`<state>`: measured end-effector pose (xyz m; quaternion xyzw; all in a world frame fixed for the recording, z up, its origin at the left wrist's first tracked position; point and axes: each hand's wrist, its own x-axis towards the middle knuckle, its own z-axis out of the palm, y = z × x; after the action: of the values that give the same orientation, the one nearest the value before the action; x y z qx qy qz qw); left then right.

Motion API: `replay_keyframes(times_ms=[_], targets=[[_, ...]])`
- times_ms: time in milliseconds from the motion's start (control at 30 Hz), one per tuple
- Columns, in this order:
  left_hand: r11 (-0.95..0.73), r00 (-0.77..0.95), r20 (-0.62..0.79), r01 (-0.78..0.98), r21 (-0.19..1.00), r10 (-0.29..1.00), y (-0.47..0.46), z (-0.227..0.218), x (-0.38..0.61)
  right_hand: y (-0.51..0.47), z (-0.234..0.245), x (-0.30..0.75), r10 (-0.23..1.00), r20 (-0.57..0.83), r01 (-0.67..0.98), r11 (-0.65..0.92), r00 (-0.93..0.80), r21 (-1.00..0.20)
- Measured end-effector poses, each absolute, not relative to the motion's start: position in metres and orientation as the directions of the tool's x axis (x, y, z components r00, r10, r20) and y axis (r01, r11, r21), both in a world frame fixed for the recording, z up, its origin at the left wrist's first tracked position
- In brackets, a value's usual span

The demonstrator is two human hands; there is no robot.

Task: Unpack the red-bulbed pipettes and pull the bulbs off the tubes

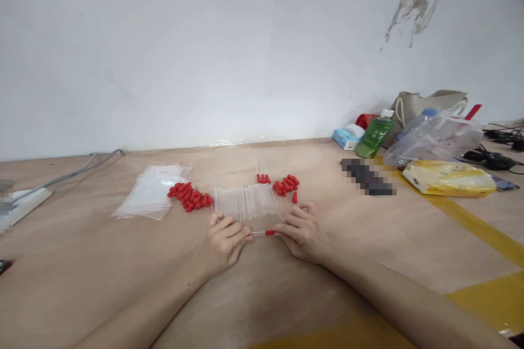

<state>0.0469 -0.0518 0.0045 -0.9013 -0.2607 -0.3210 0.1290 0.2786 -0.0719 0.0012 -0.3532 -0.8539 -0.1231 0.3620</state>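
Observation:
Between my hands lies a clear dropper tube (257, 234), level and pointing sideways. My left hand (226, 240) pinches its left end. On its right end sits a red rubber bulb (269, 233), pinched by my right hand (302, 233); the rest of the bulb is hidden by the fingers. Just beyond is a row of clear tubes (245, 202) laid side by side. Red bulbs (189, 196) are heaped at the row's left, and a smaller heap of red bulbs (285, 184) lies at its right. One loose red bulb (295, 197) rests near my right hand.
Behind the row lie droppers with red bulbs fitted (263, 179). Clear plastic bags (149, 192) are stacked at left. Toward the right are a green bottle (373, 136), a tissue pack (347, 136), a blurred dark object (368, 176) and a yellow packet (449, 179). A wall stands behind.

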Motion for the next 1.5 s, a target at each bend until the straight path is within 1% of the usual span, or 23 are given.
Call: replay_keyframes(times_ms=[233,333,367,433,500,567,633,700,767,833,900,1067,1200,1300,1400,1500], targets=[[-0.842,0.673,0.637,0.536,-0.068,0.377,-0.053,0.003,0.047,-0.074,0.001,0.281,0.527,0.668,0.679,0.733,-0.525,-0.044],[-0.827,0.637,0.661,0.56,-0.044,0.397,-0.05,0.002,0.036,-0.069,-0.001,0.298,0.556,0.67,0.69,0.718,-0.492,-0.09],[-0.808,0.604,0.677,0.588,-0.022,0.42,-0.048,0.003,0.031,-0.066,-0.001,0.306,0.577,0.685,0.704,0.698,-0.444,-0.132],[-0.749,0.512,0.706,0.661,0.039,0.489,-0.043,0.003,0.022,-0.059,-0.002,0.32,0.658,0.705,0.729,0.615,-0.265,-0.301],[-0.68,0.425,0.709,0.726,0.105,0.563,-0.037,0.003,0.017,-0.051,-0.002,0.329,0.722,0.684,0.67,0.56,-0.106,-0.487],[-0.617,0.359,0.703,0.774,0.144,0.614,-0.031,0.002,0.016,-0.043,-0.004,0.333,0.774,0.633,0.628,0.494,-0.003,-0.601],[-0.562,0.319,0.701,0.816,0.14,0.638,-0.024,0.001,0.017,-0.036,-0.008,0.335,0.818,0.572,0.646,0.403,0.064,-0.648],[-0.518,0.299,0.706,0.848,0.111,0.642,-0.018,-0.001,0.016,-0.03,-0.013,0.338,0.85,0.511,0.683,0.296,0.131,-0.667],[-0.491,0.289,0.715,0.867,0.087,0.637,-0.012,-0.002,0.014,-0.025,-0.017,0.342,0.877,0.438,0.686,0.196,0.196,-0.701],[-0.487,0.29,0.73,0.871,0.067,0.619,-0.007,-0.003,0.011,-0.022,-0.019,0.345,0.9,0.368,0.65,0.137,0.234,-0.748],[-0.498,0.303,0.746,0.866,0.044,0.593,-0.005,-0.003,0.009,-0.021,-0.021,0.345,0.918,0.32,0.609,0.118,0.235,-0.785],[-0.555,0.367,0.761,0.832,-0.01,0.535,-0.004,-0.004,0.009,-0.02,-0.022,0.339,0.937,0.279,0.594,0.104,0.209,-0.798],[-0.568,0.379,0.771,0.822,-0.027,0.512,-0.004,-0.005,0.009,-0.019,-0.022,0.332,0.955,0.271,0.529,0.167,0.124,-0.832],[-0.558,0.366,0.78,0.829,-0.026,0.507,-0.004,-0.005,0.008,-0.02,-0.02,0.331,0.943,0.318,0.577,0.204,0.103,-0.791],[-0.548,0.364,0.774,0.836,-0.026,0.518,-0.004,-0.006,0.009,-0.021,-0.019,0.332,0.934,0.342,0.645,0.2,0.101,-0.738],[-0.565,0.36,0.767,0.825,0.003,0.531,-0.004,-0.009,0.009,-0.022,-0.02,0.334,0.932,0.346,0.671,0.187,0.111,-0.718]])
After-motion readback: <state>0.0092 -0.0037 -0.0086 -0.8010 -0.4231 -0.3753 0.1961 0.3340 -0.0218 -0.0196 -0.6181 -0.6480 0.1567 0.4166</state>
